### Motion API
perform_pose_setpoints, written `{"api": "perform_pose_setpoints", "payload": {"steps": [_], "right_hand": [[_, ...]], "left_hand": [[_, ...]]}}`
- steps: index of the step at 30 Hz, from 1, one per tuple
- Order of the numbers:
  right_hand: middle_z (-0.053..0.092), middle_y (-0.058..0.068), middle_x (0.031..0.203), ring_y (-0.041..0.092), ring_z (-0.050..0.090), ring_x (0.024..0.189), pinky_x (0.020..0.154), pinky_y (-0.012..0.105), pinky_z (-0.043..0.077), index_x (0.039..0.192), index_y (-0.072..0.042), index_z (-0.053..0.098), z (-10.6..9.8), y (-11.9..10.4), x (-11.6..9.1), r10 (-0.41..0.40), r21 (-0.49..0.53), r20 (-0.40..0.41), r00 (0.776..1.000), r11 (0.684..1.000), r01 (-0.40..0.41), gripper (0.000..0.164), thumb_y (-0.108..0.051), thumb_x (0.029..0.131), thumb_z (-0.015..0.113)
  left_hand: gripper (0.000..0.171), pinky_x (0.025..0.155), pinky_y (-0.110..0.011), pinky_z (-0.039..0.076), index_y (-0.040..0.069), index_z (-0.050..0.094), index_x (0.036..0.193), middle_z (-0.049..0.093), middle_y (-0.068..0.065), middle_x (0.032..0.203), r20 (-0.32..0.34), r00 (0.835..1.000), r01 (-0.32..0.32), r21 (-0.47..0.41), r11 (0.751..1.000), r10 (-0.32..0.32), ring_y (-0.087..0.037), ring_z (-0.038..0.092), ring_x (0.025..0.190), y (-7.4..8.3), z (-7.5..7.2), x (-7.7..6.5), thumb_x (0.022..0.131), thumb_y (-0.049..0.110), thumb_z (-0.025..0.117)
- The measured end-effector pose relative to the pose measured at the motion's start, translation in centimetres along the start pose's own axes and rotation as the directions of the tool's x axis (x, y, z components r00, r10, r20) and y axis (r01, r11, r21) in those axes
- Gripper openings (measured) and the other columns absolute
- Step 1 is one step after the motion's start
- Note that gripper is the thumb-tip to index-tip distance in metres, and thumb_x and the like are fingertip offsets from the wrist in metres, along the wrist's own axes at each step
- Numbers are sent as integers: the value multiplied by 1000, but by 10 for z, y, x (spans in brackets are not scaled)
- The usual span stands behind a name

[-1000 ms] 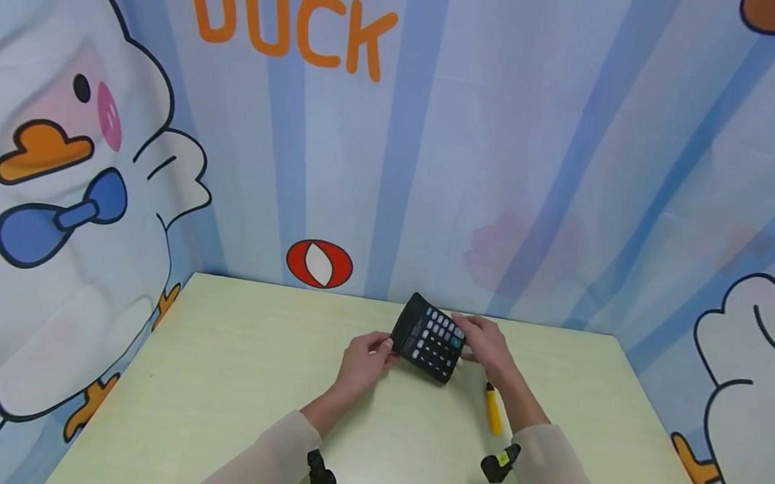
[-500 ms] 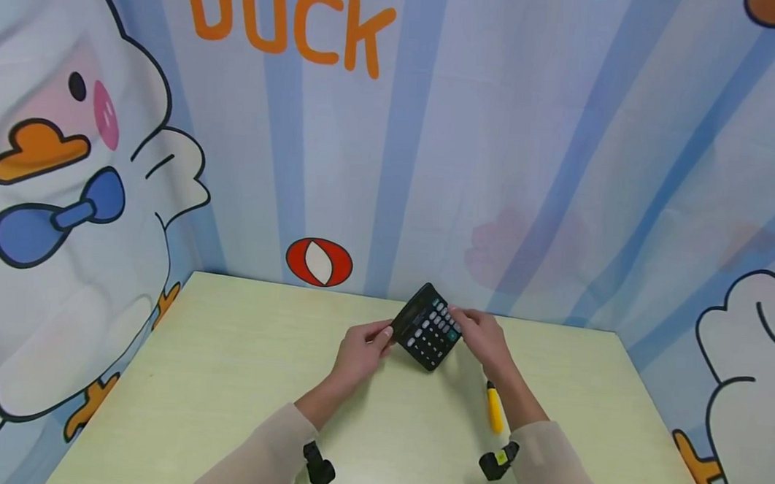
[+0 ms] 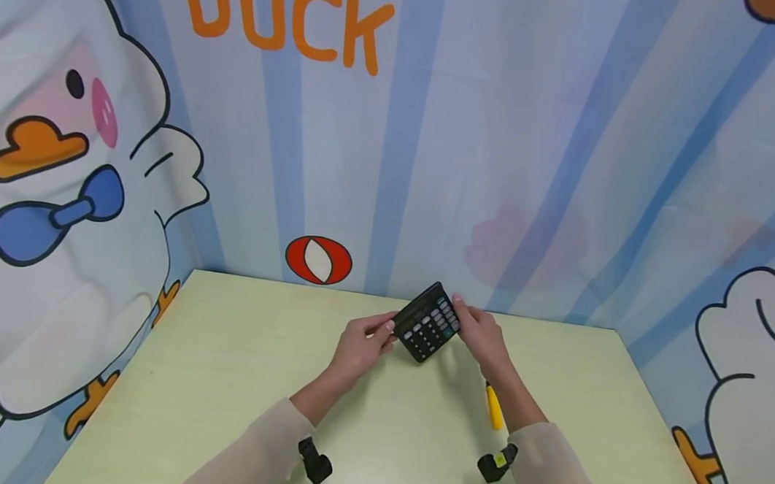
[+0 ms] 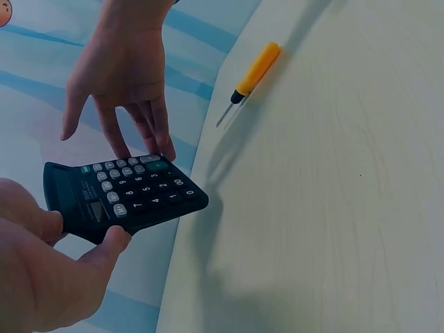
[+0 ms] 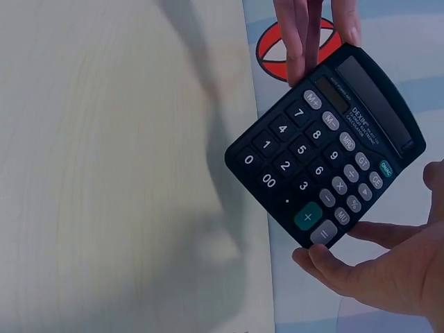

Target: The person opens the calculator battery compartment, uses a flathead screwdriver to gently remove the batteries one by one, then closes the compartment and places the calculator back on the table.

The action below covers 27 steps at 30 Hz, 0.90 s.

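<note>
A black calculator [image 3: 427, 322] with grey, black and green keys is held up over the far edge of the table, tilted in the head view. My left hand [image 3: 361, 345] pinches it at a corner by the display end, thumb on the near side. Near its equals key, the fingertips of my right hand [image 3: 484, 342] touch the opposite edge. Those fingers look mostly straight in the left wrist view, and the thumb stands apart from the calculator [image 4: 132, 191]. The right wrist view shows the keypad face on, with the left fingertips [image 5: 295, 66] at the upper corner.
On the pale table [image 3: 222, 379], a screwdriver [image 4: 258, 69] with a yellow handle lies beside the right forearm. Behind the table hangs a blue striped cloth [image 3: 339, 159] printed with ducks. Both wrists wear small black cameras.
The calculator has turned clockwise in the head view and risen a little, its lower corner swinging left. Both hands have shifted slightly upward with it. The screwdriver stays in place.
</note>
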State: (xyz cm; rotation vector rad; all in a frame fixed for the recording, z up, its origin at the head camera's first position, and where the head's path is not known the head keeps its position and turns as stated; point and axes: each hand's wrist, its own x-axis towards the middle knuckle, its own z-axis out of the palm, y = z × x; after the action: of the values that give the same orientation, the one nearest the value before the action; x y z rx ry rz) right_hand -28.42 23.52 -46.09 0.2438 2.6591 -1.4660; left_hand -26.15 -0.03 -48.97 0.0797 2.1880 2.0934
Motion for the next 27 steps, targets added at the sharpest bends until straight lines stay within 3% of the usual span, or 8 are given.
{"api": "perform_pose_setpoints", "payload": {"steps": [4, 12, 21, 25, 27], "right_hand": [[60, 22, 145, 38, 58, 130, 110, 60, 45, 154, -3, 53, 1, -2, -2, -15, -22, -5, 1000, 1000, 15, 101, -84, 99, 33], [49, 24, 158, 45, 46, 145, 116, 61, 41, 158, 1, 47, 6, -4, -6, -37, -85, -51, 998, 996, 33, 103, -83, 100, 30], [47, 24, 160, 45, 43, 148, 119, 59, 38, 159, 1, 45, 8, -3, -10, 10, -64, -71, 997, 998, -14, 110, -87, 97, 24], [53, 24, 154, 44, 49, 143, 115, 60, 42, 154, 2, 51, 6, -4, -12, 8, -70, -82, 997, 997, -14, 110, -88, 97, 24], [66, 24, 132, 40, 61, 122, 103, 55, 50, 138, 3, 64, 6, -6, -13, 5, -62, -85, 996, 998, -10, 106, -87, 97, 26]], "left_hand": [[34, 91, -34, 62, 2, 66, 143, 69, -20, 123, 14, 1000, -8, -2, 1000, 8, -26, 70, 105, 0, -3, -1, 111, 10, 56], [33, 98, -46, 60, 3, 67, 142, 68, -19, 124, 49, 998, -40, 3, 999, 40, -21, 69, 99, 0, -7, -4, 111, 11, 57], [34, 102, -36, 57, 2, 67, 141, 63, -20, 141, 72, 996, -54, -34, 998, 57, -36, 63, 130, -3, -7, -3, 110, 11, 58], [33, 102, -38, 57, 3, 68, 141, 64, -19, 142, 72, 992, -107, 20, 994, 105, -36, 63, 131, -4, -6, -4, 110, 12, 60], [33, 101, -39, 57, 5, 69, 140, 65, -18, 142, 62, 990, -132, 53, 990, 129, -35, 65, 129, -4, -6, -4, 110, 13, 60]]}}
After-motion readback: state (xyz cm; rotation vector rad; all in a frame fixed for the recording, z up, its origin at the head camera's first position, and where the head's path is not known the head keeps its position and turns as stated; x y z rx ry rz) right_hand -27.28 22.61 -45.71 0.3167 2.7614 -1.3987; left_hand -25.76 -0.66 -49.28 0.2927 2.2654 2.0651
